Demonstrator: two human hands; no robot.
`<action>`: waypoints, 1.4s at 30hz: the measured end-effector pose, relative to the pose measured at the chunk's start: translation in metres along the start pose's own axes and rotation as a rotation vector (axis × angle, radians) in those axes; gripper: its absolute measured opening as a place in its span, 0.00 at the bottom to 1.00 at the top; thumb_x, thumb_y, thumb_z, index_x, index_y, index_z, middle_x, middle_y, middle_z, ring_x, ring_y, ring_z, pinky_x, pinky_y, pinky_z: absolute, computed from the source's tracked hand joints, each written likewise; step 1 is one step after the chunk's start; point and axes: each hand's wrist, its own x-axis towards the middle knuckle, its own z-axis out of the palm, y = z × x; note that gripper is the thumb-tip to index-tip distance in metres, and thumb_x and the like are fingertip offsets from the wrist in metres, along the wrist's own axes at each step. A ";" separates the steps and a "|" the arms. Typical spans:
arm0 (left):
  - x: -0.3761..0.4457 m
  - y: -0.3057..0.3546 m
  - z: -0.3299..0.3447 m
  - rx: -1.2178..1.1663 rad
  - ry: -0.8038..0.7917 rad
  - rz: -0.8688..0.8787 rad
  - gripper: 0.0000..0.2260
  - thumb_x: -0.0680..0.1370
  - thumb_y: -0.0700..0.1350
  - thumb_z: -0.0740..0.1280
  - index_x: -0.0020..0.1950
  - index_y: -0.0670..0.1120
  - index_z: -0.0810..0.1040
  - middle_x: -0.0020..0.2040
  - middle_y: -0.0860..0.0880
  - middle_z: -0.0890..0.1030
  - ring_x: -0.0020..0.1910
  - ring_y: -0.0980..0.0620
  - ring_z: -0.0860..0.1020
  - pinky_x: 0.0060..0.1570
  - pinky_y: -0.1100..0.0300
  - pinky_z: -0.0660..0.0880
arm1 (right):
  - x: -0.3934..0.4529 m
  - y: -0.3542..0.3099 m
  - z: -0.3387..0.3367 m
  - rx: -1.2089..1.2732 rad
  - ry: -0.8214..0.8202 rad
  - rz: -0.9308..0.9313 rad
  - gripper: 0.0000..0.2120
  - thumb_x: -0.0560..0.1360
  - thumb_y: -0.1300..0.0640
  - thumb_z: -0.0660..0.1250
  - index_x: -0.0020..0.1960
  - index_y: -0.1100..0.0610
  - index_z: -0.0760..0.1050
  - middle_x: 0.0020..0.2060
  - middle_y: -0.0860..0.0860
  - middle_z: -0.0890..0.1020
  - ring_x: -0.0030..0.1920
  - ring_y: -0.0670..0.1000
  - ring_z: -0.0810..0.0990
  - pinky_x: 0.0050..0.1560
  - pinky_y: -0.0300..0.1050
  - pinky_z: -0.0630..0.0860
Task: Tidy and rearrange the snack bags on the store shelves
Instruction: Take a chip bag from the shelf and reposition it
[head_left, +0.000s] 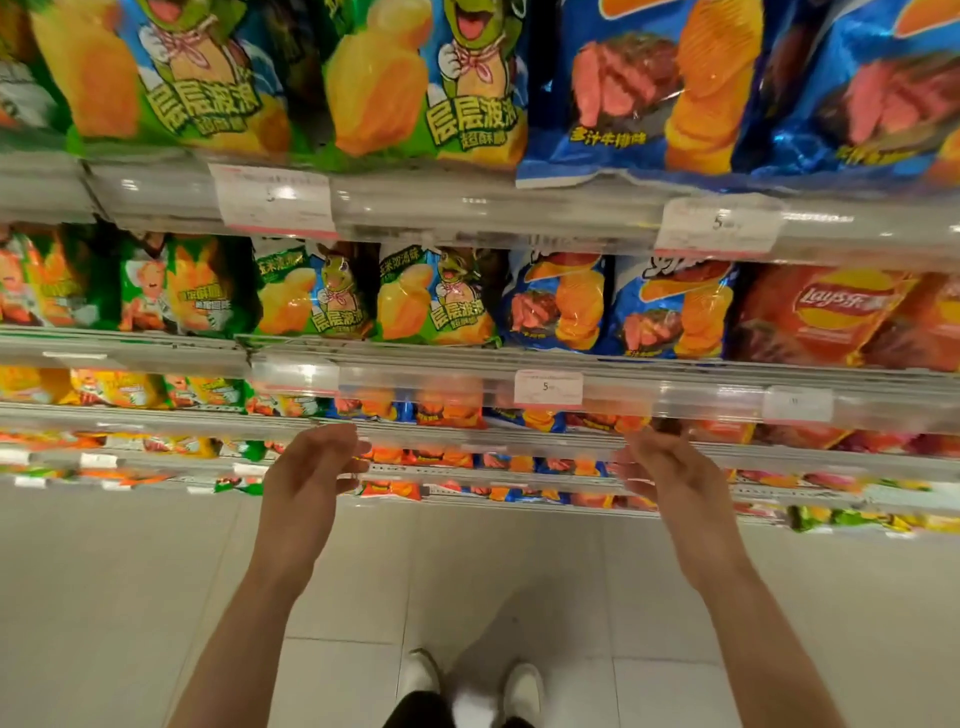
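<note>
Snack bags fill several shelves in front of me. On the top shelf stand green bags with a cartoon turtle (426, 83) and blue steak-flavour chip bags (649, 93). The shelf below holds smaller green turtle bags (436, 296), blue bags (670, 312) and red Lay's bags (815, 317). My left hand (311, 467) and my right hand (670, 467) hang in front of the lower shelf rails, palms facing each other, fingers loosely curled. Neither hand holds or touches a bag.
Clear plastic price rails with white tags (548, 387) run along each shelf edge. Lower shelves carry more orange, blue and green bags (447, 415). Pale floor tiles (130, 597) lie below, with my white shoes (522, 686) near the shelf base.
</note>
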 end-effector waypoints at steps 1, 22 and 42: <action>-0.001 -0.004 0.003 0.005 0.000 -0.008 0.10 0.82 0.35 0.63 0.52 0.46 0.83 0.45 0.49 0.86 0.45 0.47 0.83 0.47 0.56 0.78 | 0.001 0.005 -0.002 -0.012 0.002 0.009 0.06 0.81 0.58 0.68 0.54 0.59 0.82 0.42 0.52 0.88 0.45 0.50 0.86 0.48 0.42 0.80; 0.206 -0.199 0.127 0.549 -0.003 0.716 0.20 0.76 0.53 0.65 0.64 0.46 0.79 0.61 0.42 0.78 0.61 0.44 0.75 0.65 0.57 0.68 | 0.214 0.174 0.101 -0.756 0.212 -0.707 0.24 0.78 0.43 0.62 0.66 0.58 0.75 0.60 0.59 0.80 0.61 0.62 0.76 0.58 0.50 0.72; 0.237 -0.237 0.152 0.450 0.134 1.015 0.19 0.80 0.51 0.69 0.71 0.53 0.72 0.67 0.52 0.71 0.68 0.52 0.71 0.67 0.58 0.67 | 0.240 0.216 0.118 -0.846 0.456 -1.086 0.27 0.80 0.38 0.60 0.69 0.56 0.76 0.70 0.55 0.75 0.70 0.58 0.71 0.65 0.58 0.75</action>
